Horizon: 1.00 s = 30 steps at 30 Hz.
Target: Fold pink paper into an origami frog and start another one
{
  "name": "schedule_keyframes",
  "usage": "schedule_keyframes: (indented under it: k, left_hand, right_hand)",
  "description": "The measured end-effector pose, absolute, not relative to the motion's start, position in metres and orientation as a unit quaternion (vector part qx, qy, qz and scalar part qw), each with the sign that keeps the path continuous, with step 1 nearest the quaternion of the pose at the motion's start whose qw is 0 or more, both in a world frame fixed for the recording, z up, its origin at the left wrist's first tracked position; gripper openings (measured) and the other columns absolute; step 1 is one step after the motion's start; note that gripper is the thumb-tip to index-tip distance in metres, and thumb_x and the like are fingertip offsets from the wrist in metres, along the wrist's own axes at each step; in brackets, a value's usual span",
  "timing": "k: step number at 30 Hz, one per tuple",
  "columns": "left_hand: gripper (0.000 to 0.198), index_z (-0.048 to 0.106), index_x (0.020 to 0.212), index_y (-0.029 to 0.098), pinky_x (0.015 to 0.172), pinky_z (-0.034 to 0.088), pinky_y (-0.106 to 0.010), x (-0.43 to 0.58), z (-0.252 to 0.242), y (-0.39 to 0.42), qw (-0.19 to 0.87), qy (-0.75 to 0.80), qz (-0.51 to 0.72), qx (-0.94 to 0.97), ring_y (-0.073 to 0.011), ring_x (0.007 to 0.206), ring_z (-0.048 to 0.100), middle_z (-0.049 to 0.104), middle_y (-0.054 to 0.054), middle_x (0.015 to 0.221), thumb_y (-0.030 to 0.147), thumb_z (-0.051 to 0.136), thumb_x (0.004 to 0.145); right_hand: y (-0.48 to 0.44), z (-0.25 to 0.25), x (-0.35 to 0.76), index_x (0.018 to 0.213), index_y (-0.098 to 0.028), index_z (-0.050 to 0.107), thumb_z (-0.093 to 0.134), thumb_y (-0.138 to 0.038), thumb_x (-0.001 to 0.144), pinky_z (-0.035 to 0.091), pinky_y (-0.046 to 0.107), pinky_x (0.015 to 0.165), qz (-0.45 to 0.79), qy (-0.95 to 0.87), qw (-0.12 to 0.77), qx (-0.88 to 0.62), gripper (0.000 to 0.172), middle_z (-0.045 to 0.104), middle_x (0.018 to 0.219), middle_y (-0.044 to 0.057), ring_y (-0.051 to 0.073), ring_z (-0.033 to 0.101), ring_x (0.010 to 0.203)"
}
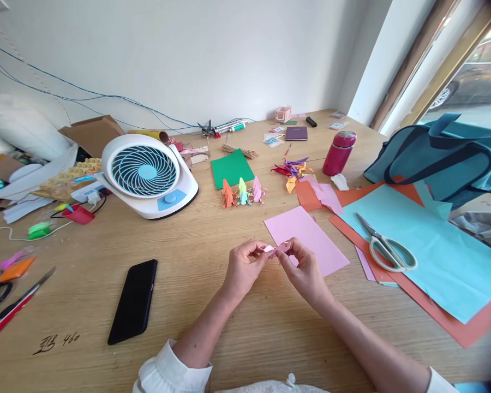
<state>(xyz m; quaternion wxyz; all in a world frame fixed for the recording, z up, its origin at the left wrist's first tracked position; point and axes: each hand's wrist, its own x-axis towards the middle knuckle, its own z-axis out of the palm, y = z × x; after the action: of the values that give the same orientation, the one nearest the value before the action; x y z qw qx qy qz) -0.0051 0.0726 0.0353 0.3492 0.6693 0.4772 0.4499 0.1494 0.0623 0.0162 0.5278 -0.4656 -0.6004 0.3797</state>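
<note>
Folded pink paper (275,250): in the head view, it is between the fingertips of both hands, over the wooden table (180,245); its long axis seems to run left to right.
Left hand (244,268): it pinches the left end with thumb and fingers.
Right hand (304,268): it pinches the right end in the same manner.
Nearer hand: neither; both touch the paper.
Pink sheet (311,232): it lies flat, partly behind the right hand, extending to the far side.
Origami figures (243,192): three stand in a row, farther away.
Scissors (387,248): they rest on the light blue sheet (442,256) at right, well apart from the right hand.
</note>
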Motion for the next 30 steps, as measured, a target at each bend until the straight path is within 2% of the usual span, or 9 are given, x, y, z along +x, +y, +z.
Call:
schedule_keyframes:
  k: [3,9,13,20,22,26,30]
  left_hand:
    - [0.010,0.062,0.071,0.017,0.068,0.044,-0.023,-0.006,0.037,0.072,0.284,0.483,0.445,0.698,-0.0118,0.068,0.057,0.062,0.001,0.071,0.011,0.063,0.080]
    - [0.008,0.063,0.083,0.018,0.071,0.046,-0.024,-0.012,0.040,0.073,0.247,0.427,0.442,0.749,-0.0130,0.075,0.059,0.063,-0.001,0.079,0.011,0.060,0.086]
    - [0.012,0.059,0.084,0.019,0.070,0.047,-0.025,-0.018,0.040,0.074,0.149,0.392,0.450,0.789,-0.0137,0.074,0.058,0.062,-0.001,0.080,0.007,0.057,0.086]
    - [0.012,0.059,0.096,0.020,0.081,0.050,-0.031,-0.045,0.030,0.089,-0.042,0.295,0.396,0.868,-0.0168,0.090,0.063,0.068,-0.005,0.094,0.010,0.056,0.091]
    - [0.007,0.059,0.092,0.020,0.081,0.050,-0.032,-0.060,0.024,0.102,-0.070,0.303,0.351,0.883,-0.0174,0.091,0.064,0.068,-0.006,0.095,0.017,0.054,0.095]
    - [0.024,0.060,0.084,0.020,0.079,0.051,-0.033,-0.085,0.012,0.133,-0.088,0.349,0.296,0.885,-0.0188,0.089,0.063,0.066,-0.008,0.091,0.023,0.043,0.100]
    - [0.031,0.060,0.084,0.019,0.080,0.053,-0.032,-0.094,0.001,0.155,-0.080,0.396,0.272,0.873,-0.0172,0.081,0.062,0.061,-0.005,0.082,0.022,0.034,0.102]
  right_hand:
    - [0.061,0.017,0.148,0.081,-0.020,0.058,0.057,-0.021,0.092,0.043,0.028,0.070,0.331,-0.640,0.527,-0.451,0.011,0.060,0.080,0.001,0.014,0.056,0.074]
    - [0.060,0.019,0.147,0.083,-0.021,0.059,0.057,-0.018,0.093,0.044,0.028,0.070,0.307,-0.653,0.542,-0.430,0.010,0.060,0.082,0.001,0.015,0.057,0.076]
    - [0.061,0.019,0.147,0.086,-0.021,0.061,0.056,-0.014,0.092,0.045,0.028,0.071,0.309,-0.668,0.540,-0.409,0.011,0.063,0.084,0.001,0.015,0.059,0.078]
    - [0.064,0.010,0.150,0.100,-0.022,0.061,0.054,-0.016,0.090,0.049,0.032,0.084,0.304,-0.677,0.521,-0.421,0.014,0.066,0.096,0.004,0.018,0.062,0.093]
    - [0.068,0.005,0.152,0.098,-0.021,0.061,0.054,-0.021,0.092,0.050,0.033,0.081,0.302,-0.674,0.514,-0.437,0.010,0.067,0.093,0.004,0.019,0.063,0.090]
    - [0.074,-0.003,0.155,0.095,-0.020,0.062,0.054,-0.029,0.093,0.052,0.032,0.073,0.323,-0.665,0.482,-0.470,0.013,0.069,0.087,0.005,0.019,0.065,0.081]
    - [0.072,-0.003,0.156,0.094,-0.019,0.064,0.053,-0.032,0.093,0.051,0.031,0.067,0.346,-0.678,0.432,-0.483,0.017,0.069,0.083,0.005,0.018,0.064,0.075]
